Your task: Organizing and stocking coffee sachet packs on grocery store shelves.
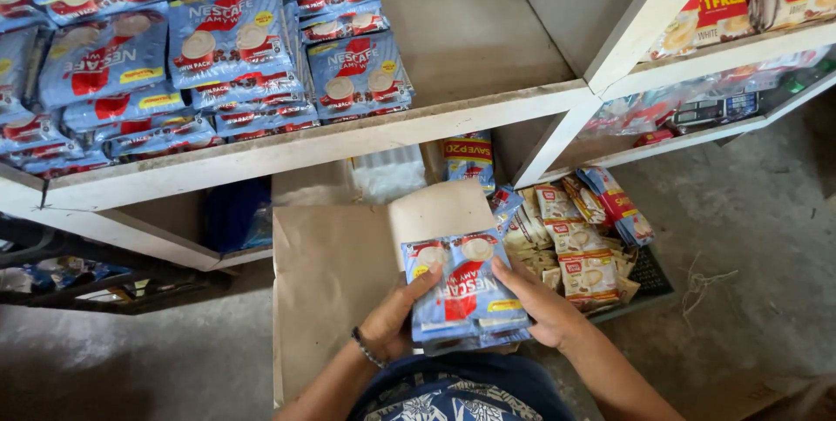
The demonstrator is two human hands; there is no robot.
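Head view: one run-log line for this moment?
left hand: holds packs | right hand: holds packs | box: under | shelf: stacked packs left

A small shop or its stockroom — rough white-painted wooden shelves stacked w/ many identical blue plastic sachet packs, a dark crate of beige sachets on the bare concrete floor, etc.
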